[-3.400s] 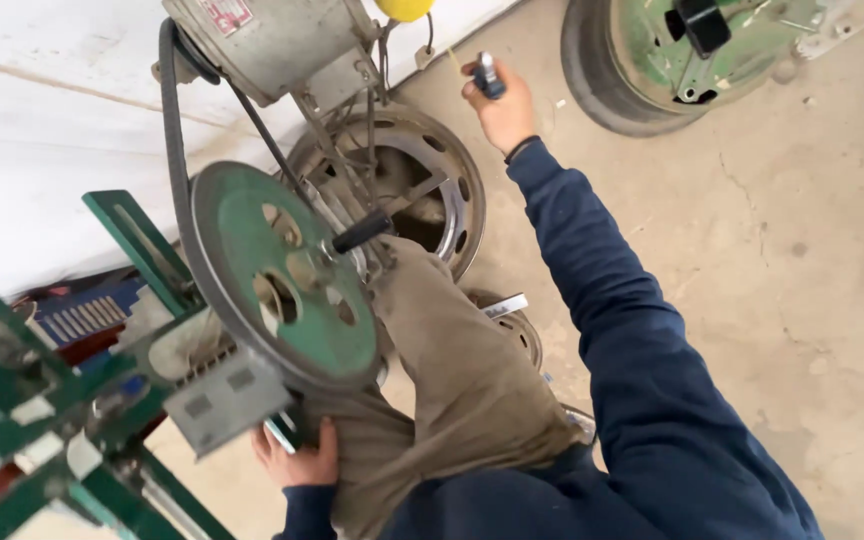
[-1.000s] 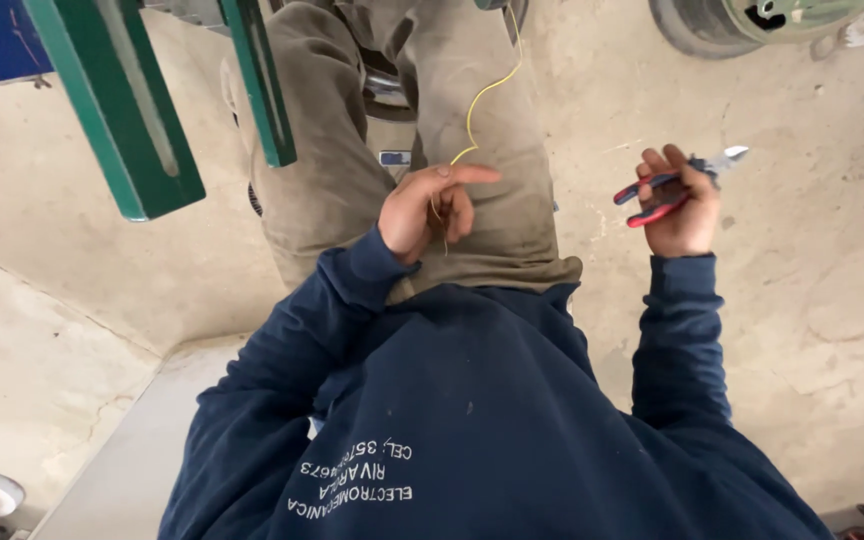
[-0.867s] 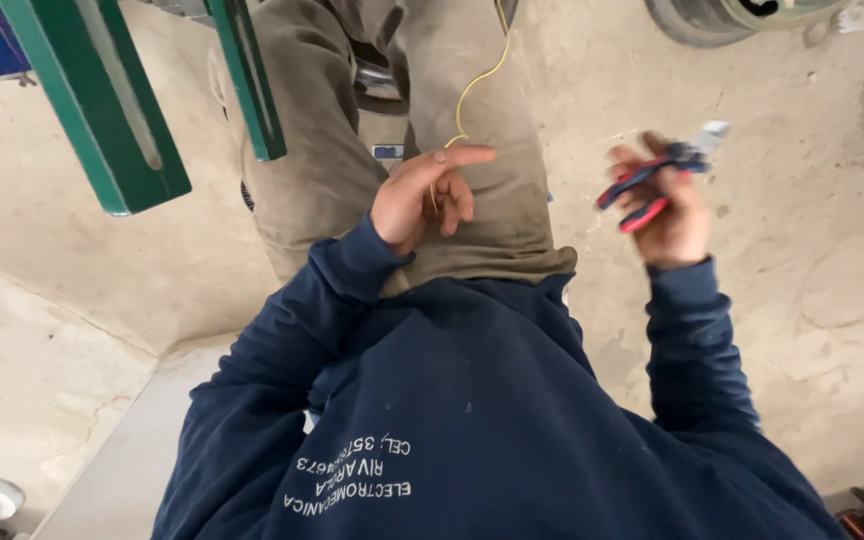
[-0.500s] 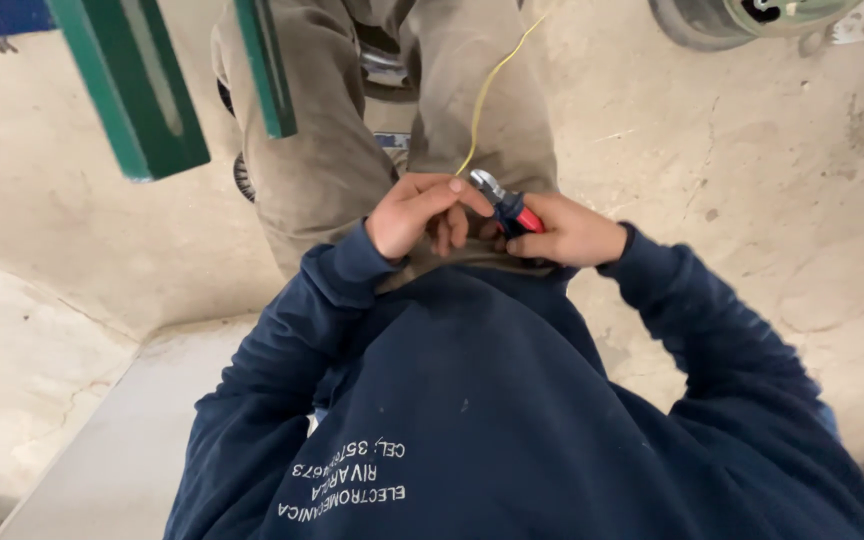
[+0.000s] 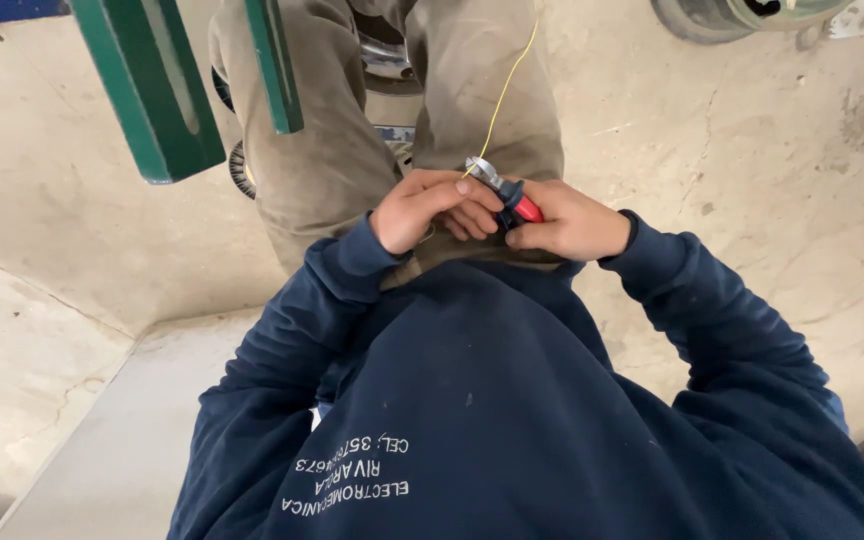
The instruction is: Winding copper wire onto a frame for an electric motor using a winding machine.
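Head view, looking down the body. The dark blue sweatshirt (image 5: pixel 512 400) fills the lower frame, its pale chest lettering seen upside down because the camera is worn above it. Beyond it the khaki trousers (image 5: pixel 352 150) are seen, with the legs set apart over a pale concrete floor (image 5: pixel 752 180). At upper left, two green painted steel bars (image 5: pixel 157 90) of a frame are cut off by the frame edge; part of a round metal wheel (image 5: pixel 712 15) is seen at the top right.

Both hands are brought together just in front of the waist, so that the work is kept close under the eyes. The right hand (image 5: pixel 567 222) is clenched around the red and blue handles of a pair of pliers (image 5: pixel 502 192), whose grey metal nose is pointed up and to the left. The left hand (image 5: pixel 427 208) is curled against the pliers' nose, its fingers pinched at the end of a thin yellow wire (image 5: pixel 507 85). The wire is run as a fine, slightly bowed line from the pliers' nose upward between the legs and out of the frame's top. Whether the wire is actually bitten by the nose cannot be told.
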